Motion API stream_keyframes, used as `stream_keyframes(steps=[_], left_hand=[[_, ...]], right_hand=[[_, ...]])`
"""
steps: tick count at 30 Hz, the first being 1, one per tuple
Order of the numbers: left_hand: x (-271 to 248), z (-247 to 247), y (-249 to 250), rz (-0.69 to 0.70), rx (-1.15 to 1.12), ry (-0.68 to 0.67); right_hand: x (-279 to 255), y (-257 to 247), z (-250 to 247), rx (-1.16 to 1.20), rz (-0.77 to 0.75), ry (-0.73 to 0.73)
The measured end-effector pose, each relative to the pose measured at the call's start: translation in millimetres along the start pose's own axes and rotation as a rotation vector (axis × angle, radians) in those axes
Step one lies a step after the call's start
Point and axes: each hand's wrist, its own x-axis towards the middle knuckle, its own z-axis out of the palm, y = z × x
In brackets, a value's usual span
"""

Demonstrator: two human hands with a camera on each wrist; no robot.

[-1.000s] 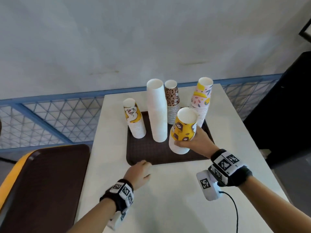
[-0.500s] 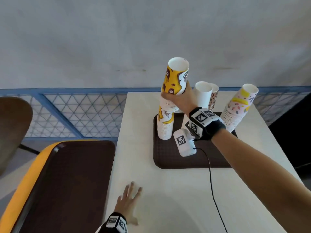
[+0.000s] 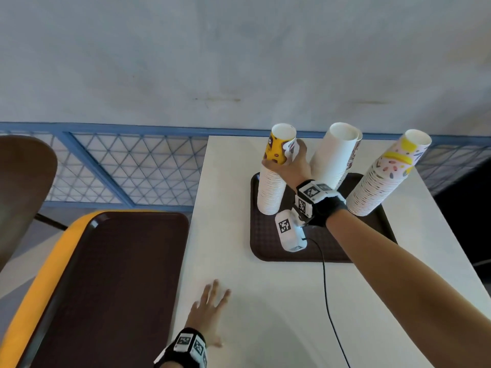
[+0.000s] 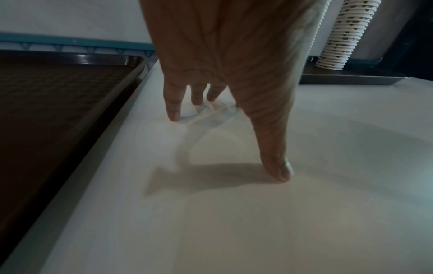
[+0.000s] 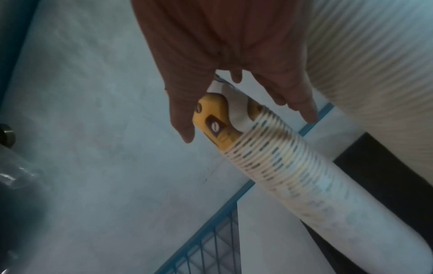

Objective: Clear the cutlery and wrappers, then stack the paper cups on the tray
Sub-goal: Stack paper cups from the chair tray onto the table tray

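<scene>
Seating the yellow cups on the left-hand stack

The right hand (image 3: 291,166) has its grip curled loosely round the yellow patterned cups (image 3: 279,150), nested atop the ribbed stack (image 3: 271,192) at 10 o'clock on the brown tray (image 3: 268,243). Best press straight down along the stack's axis, then let go slowly, since it looks tall and prone to tipping. Plain white stack (image 3: 332,155) stands at 12 o'clock, spotted stack (image 3: 382,181) at 2 o'clock. The left hand (image 3: 210,312), fingers spread apart, rests flat on the counter (image 3: 265,301), holding nothing.
</scene>
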Motion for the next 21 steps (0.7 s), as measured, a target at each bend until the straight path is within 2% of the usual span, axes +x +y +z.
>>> stream_keyframes(steps=[4, 8, 10, 14, 19, 21], left_hand=[[3, 1, 0, 0.01, 0.028, 0.011], [6, -16, 5, 0.003, -0.02, 0.055], [8, -38, 16, 0.004, -0.046, 0.114], [20, -96, 54, 0.056, -0.09, 0.298], [32, -167, 135, 0.262, -0.087, 0.534], [36, -189, 175, 0.347, -0.056, 0.602]], right_hand=[[-30, 36, 2, -0.087, 0.003, -0.01], [-51, 93, -2, -0.154, 0.176, -0.309], [-56, 122, -16, -0.193, 0.224, -0.334], [-47, 164, -62, -0.218, 0.258, -0.202], [-22, 186, -130, -0.136, 0.329, 0.076], [-14, 183, -156, -0.103, 0.3, 0.187]])
